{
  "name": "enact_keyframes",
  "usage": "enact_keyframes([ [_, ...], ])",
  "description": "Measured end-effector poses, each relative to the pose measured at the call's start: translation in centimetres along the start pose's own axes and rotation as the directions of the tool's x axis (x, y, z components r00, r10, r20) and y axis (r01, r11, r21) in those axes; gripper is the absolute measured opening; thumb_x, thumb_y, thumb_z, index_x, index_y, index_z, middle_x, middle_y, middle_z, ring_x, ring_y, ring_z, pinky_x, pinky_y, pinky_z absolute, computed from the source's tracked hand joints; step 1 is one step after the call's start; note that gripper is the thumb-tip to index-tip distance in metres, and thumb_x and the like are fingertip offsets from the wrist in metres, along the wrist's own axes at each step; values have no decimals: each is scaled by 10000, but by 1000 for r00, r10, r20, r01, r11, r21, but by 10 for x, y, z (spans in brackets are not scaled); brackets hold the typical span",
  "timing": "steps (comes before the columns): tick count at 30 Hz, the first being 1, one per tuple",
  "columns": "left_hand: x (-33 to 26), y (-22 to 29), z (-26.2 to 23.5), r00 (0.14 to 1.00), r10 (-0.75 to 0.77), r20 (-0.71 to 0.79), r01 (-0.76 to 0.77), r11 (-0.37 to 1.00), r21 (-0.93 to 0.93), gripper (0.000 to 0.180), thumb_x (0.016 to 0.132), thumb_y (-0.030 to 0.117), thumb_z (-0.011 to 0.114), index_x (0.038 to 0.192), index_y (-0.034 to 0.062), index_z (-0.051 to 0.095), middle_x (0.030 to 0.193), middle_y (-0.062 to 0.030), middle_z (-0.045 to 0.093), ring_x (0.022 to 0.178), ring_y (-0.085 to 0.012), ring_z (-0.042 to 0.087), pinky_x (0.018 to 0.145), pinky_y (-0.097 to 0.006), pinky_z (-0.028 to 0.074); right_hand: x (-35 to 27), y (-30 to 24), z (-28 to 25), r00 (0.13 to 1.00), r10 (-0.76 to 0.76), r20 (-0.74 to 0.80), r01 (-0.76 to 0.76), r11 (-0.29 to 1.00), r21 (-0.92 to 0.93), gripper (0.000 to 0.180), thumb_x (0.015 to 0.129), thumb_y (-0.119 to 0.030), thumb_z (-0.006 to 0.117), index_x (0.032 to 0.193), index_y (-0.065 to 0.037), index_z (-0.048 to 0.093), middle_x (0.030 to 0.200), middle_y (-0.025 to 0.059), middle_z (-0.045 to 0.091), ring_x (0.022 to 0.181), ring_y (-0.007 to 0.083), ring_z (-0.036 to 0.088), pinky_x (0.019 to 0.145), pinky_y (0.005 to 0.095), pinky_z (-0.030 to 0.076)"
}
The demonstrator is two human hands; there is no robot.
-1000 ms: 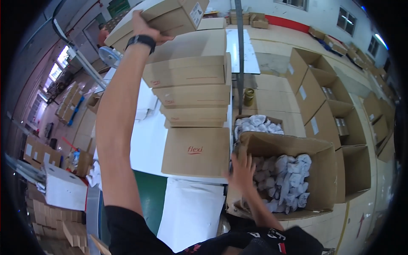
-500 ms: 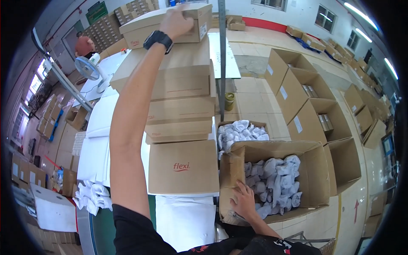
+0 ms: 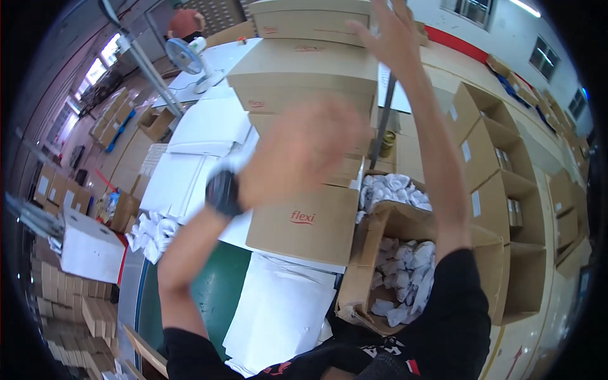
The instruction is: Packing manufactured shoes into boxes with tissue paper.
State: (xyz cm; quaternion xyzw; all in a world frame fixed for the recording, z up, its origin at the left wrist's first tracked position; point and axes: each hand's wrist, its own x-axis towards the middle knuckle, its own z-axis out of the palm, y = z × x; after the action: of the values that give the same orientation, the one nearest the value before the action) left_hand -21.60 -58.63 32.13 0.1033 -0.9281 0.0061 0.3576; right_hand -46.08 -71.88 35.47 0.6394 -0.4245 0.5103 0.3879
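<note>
My left hand is smeared by motion above the stack of brown shoeboxes, its fingers unclear; a dark watch is on that wrist. My right hand is raised at the far end, fingers spread and thumb apart, by the right side of the top shoebox. Whether it touches that box I cannot tell. Below lie a wider shoebox and several more in steps, down to the nearest shoebox, lid up with red lettering. White paper sheets lie before it.
An open carton of white paper-wrapped bundles stands right, another behind it. A metal post rises beside the stack. Left are white paper piles, crumpled paper and a fan. Open cartons line the right. A person is far left.
My left hand has left the top shoebox and come back nearer. My right hand has gone from the carton's edge up to the far end of the stack. The view has shifted.
</note>
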Motion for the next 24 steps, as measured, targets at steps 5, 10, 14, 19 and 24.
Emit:
enact_keyframes([
  [5, -101, 166, -14, 975, -77, 209, 222, 292, -930, 282, 959, 265, 618, 1148, 58, 648, 1213, -164, 594, 1134, -363, 568, 949, -468, 455, 44, 39, 158, 823, 145, 549, 104, 911, -398, 649, 826, -378, 723, 1406, -192, 501, 1375, 130, 533, 1259, 375, 513, 1031, 549, 429],
  [10, -116, 213, -28, 954, -291, 73, 132, 190, -973, 384, 1001, 335, 591, 1206, 11, 608, 1265, -198, 556, 1095, -378, 555, 965, -519, 431, 44, 87, 215, 828, 180, 532, 12, 942, -337, 550, 920, -189, 574, 1459, -163, 464, 1386, 171, 537, 1254, 401, 536, 1049, 521, 456],
  [14, -103, 224, -58, 949, -314, 28, 197, 520, -831, 458, 1027, 389, 509, 1233, -16, 563, 1291, -215, 529, 1128, -408, 533, 980, -538, 420, 62, 135, 212, 660, 424, 621, -109, 871, -480, 658, 981, -126, 464, 1568, -349, 266, 1654, 44, 218, 1482, 439, 240, 1154, 609, 324],
  [19, -83, 250, -53, 952, -304, -42, 230, 797, -559, 455, 991, 344, 539, 1275, -11, 553, 1311, -250, 491, 1194, -434, 501, 1003, -523, 420, 35, 58, 172, 824, -224, 521, 352, 922, -161, 665, 924, -360, 664, 1473, -59, 440, 1460, 179, 508, 1316, 357, 511, 1120, 448, 387],
  [24, -85, 287, -16, 963, -198, -184, 87, 872, -482, 399, 974, 281, 546, 1228, -21, 603, 1281, -270, 517, 1164, -445, 508, 990, -514, 417, -34, -157, -17, 842, -499, 203, 296, 743, 600, 451, 946, -145, 649, 1368, -16, 557, 1378, 218, 555, 1298, 386, 505, 1092, 465, 398],
])
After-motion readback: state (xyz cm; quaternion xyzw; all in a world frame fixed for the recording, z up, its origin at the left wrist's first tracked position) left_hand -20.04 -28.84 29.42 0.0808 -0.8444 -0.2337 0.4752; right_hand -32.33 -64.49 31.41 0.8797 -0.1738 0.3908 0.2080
